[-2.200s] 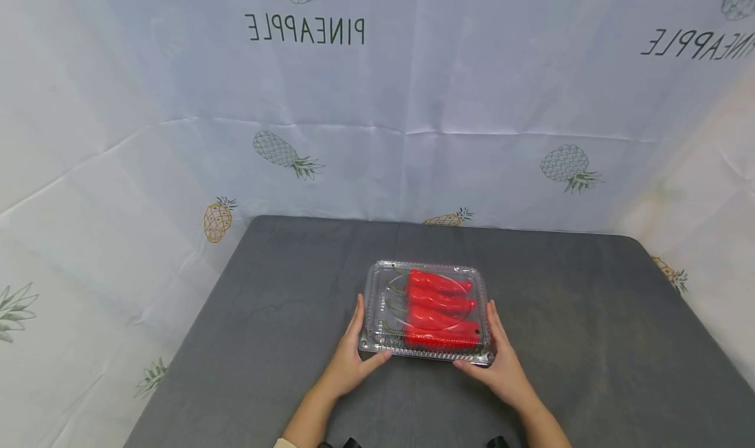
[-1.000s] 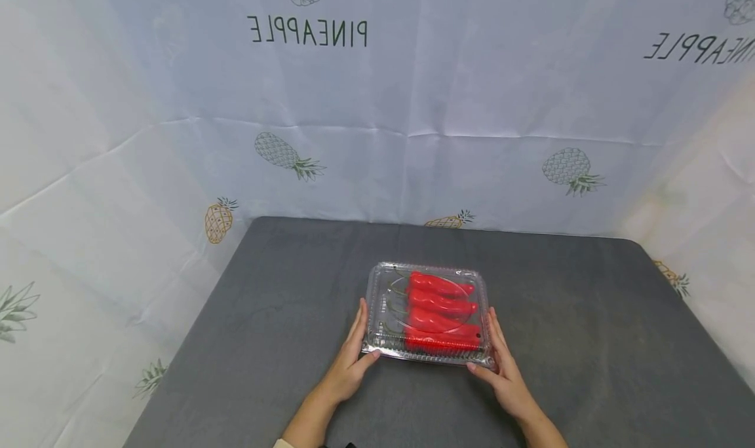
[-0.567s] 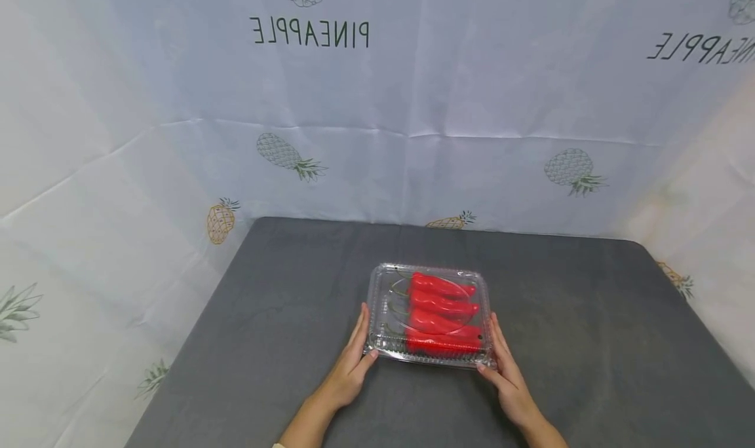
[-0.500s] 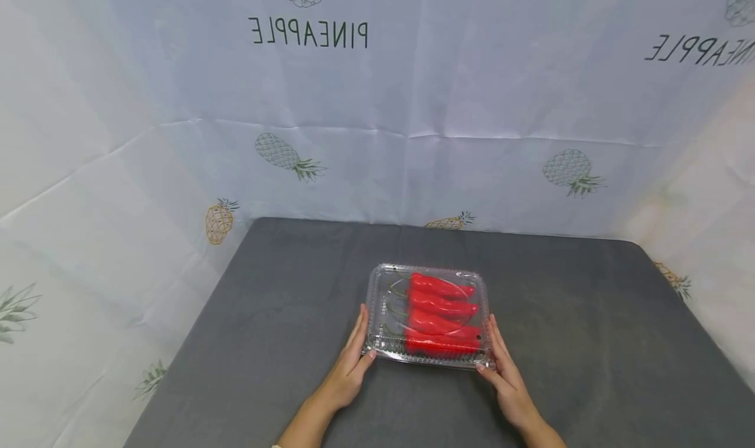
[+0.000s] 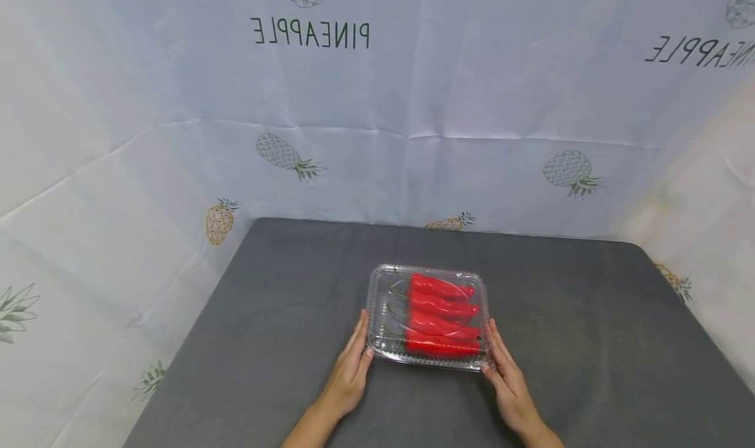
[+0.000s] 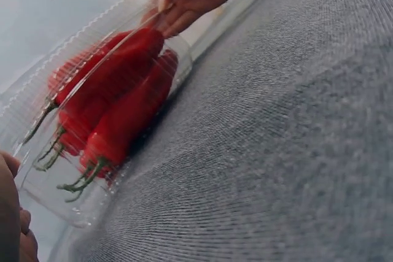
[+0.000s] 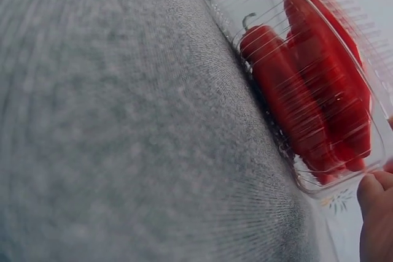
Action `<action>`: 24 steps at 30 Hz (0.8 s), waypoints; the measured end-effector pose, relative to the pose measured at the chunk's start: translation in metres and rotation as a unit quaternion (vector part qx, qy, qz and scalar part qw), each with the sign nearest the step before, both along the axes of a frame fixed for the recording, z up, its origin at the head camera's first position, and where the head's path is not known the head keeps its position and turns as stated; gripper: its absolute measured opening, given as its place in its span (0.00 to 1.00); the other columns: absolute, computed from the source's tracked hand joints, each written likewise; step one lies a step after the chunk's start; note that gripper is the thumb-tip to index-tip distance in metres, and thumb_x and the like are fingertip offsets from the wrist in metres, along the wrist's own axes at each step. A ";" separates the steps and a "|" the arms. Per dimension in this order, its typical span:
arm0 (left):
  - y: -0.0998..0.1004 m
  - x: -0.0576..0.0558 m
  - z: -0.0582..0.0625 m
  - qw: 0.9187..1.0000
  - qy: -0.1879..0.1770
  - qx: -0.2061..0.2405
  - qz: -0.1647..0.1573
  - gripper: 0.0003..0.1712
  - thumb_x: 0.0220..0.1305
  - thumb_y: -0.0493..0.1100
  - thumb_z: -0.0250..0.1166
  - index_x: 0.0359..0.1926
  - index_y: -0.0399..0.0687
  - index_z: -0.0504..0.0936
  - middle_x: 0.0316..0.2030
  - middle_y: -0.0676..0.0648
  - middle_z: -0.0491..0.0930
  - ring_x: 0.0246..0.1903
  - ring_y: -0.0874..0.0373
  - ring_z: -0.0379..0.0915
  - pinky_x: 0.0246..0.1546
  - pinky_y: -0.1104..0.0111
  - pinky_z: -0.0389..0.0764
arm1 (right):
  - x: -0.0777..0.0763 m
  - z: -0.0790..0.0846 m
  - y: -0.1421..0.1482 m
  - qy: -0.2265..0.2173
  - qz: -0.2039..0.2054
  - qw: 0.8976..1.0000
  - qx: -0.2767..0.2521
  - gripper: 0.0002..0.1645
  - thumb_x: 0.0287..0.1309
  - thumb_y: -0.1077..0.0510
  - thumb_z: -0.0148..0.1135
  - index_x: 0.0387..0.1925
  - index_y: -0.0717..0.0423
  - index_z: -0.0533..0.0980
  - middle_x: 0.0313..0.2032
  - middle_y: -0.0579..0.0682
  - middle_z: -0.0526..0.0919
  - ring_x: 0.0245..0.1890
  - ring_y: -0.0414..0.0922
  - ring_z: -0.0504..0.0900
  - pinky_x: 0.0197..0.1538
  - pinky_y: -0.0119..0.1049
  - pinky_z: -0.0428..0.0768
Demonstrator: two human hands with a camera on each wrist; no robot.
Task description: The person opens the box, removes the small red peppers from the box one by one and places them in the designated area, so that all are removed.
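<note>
Clear box point(image 5: 380, 310) of red peppers point(image 5: 438, 322): lay lid-down on the bench point(image 5: 295, 291). Left hand point(image 5: 348, 373), right hand point(image 5: 512, 389): gripped opposite sides, thumbs at near corners. Apparent step: steadying the box; next move probably called for even pressure.

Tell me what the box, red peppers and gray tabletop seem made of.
Box: likely thin clear plastic, glossy; see-through, ribbed walls catch highlights. Red peppers: smooth, shiny skins; real or plastic, I can't tell. Gray tabletop: matte, probably fabric-covered; fine ridges show in the wrist views.
</note>
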State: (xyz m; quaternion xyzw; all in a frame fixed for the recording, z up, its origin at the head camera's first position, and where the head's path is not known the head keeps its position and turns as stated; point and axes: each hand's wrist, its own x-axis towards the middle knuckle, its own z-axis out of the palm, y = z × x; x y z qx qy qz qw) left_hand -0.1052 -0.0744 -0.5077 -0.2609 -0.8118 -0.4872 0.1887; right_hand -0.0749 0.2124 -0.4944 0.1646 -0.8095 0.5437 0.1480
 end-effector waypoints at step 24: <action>0.005 -0.004 0.008 0.999 0.026 0.023 0.036 0.35 0.58 0.27 0.55 0.67 0.34 0.58 0.65 0.28 0.59 0.71 0.56 0.47 0.70 0.80 0.41 | -0.007 0.017 0.008 0.024 -0.062 0.998 0.008 0.42 0.48 0.75 0.62 0.66 0.64 0.59 0.69 0.54 0.60 0.67 0.24 0.55 0.61 0.10 0.55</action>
